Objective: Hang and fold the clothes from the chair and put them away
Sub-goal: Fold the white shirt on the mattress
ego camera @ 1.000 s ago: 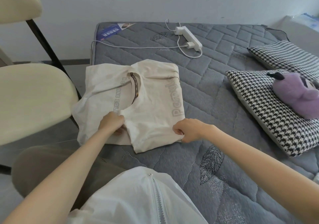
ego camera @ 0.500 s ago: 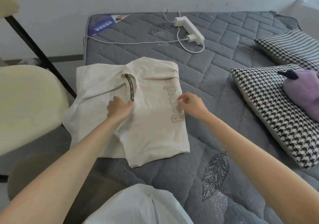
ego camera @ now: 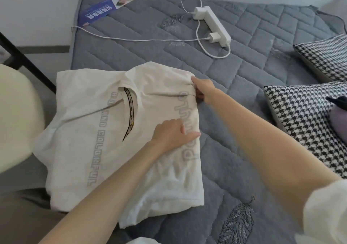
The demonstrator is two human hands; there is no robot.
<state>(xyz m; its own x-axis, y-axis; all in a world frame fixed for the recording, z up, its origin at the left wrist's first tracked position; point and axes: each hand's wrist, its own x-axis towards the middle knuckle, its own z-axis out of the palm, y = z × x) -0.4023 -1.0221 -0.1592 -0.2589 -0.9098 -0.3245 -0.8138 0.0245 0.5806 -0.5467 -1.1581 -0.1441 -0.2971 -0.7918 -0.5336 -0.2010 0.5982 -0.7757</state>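
A cream T-shirt (ego camera: 90, 149) with grey lettering lies partly folded on the grey quilted mattress (ego camera: 253, 93), its neckline facing up. My left hand (ego camera: 172, 133) rests flat on the folded right half, fingers stretched toward the shirt's right edge. My right hand (ego camera: 202, 89) pinches the fabric at the far right corner, bunching it into a crease. The cream chair (ego camera: 16, 123) stands at the left, its seat bare where visible.
A white power strip (ego camera: 212, 24) with a plugged charger and cable lies at the far side of the mattress. Two houndstooth pillows (ego camera: 300, 119) and a purple plush toy (ego camera: 338, 123) lie at the right. A blue leaflet (ego camera: 97, 12) sits at the far left corner.
Both hands moved away from me across the shirt: the right from the near hem to the far right corner, the left from the middle to the right half. The camera leaned in closer.
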